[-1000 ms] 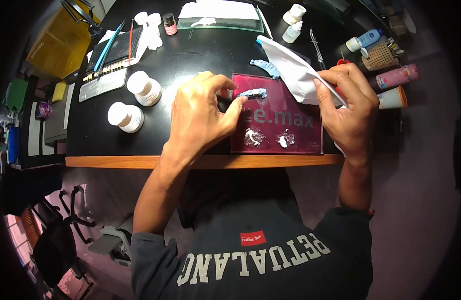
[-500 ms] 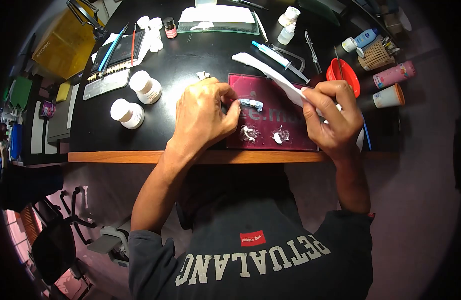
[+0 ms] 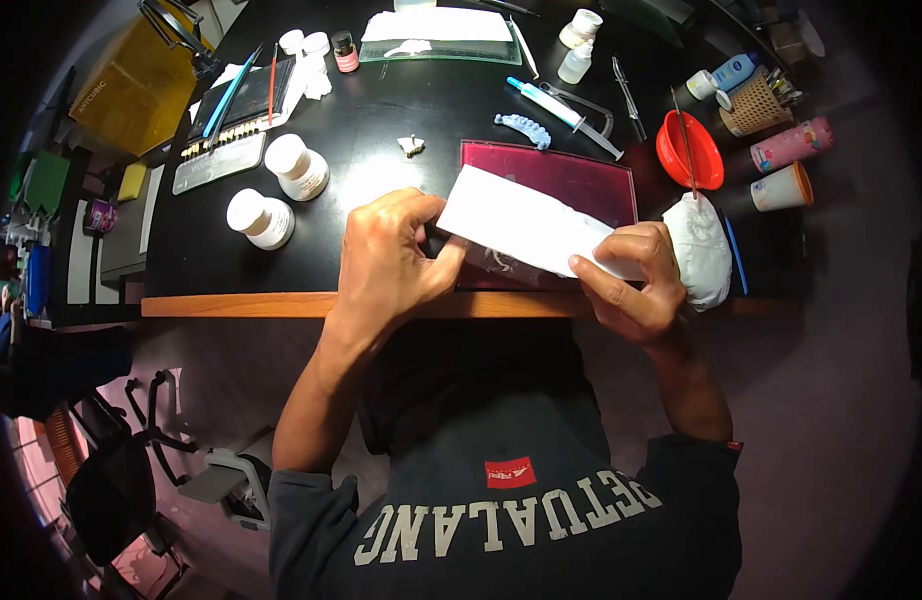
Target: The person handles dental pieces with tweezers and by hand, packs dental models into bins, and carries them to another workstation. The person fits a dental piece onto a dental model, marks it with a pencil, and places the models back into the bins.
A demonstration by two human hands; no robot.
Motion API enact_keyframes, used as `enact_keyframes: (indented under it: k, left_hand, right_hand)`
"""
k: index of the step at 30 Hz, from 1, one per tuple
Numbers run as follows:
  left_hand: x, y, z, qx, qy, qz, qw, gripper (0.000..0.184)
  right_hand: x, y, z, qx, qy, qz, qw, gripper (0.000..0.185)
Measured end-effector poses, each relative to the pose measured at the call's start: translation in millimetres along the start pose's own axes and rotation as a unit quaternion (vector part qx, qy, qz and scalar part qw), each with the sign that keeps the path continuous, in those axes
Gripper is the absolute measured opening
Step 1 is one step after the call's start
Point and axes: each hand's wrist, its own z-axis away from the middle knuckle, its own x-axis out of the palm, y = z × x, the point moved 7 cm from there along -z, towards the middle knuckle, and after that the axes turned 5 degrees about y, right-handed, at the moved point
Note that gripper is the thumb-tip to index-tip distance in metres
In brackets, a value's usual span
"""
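Observation:
A folded white tissue is stretched between my two hands above the dark red plate. My left hand pinches its left end. My right hand grips the right end, fingers closed. Under the tissue's lower edge, a white smear shows on the plate; the rest of that area is hidden. A pale blue row of dental teeth lies on the black table just beyond the plate, apart from both hands.
A crumpled white cloth bundle lies right of my right hand, below a red bowl. A blue-tipped syringe rests beyond the plate. Two white bottles stand left of my left hand. A wooden edge borders the table.
The dental teeth have gone from beside my left hand on the plate to the table beyond it. My right hand has lowered the tissue, and my left hand now holds its other end.

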Motion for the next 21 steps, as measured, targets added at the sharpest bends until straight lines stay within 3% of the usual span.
enact_keyframes:
  k: [8,15,21]
  left_hand:
    - [-20,3,10,-0.062,0.008,0.056,0.996,0.024]
    - [-27,13,23,0.024,-0.021,0.101,0.994,0.031]
    - [-57,16,57,0.066,0.060,0.162,0.983,0.023]
  right_hand:
    - [5,1,8,0.004,0.001,-0.010,1.000,0.042]
    - [-2,-4,0,0.025,-0.026,-0.030,0.999,0.038]
    - [-29,-5,15,0.040,0.076,-0.049,0.995,0.023]
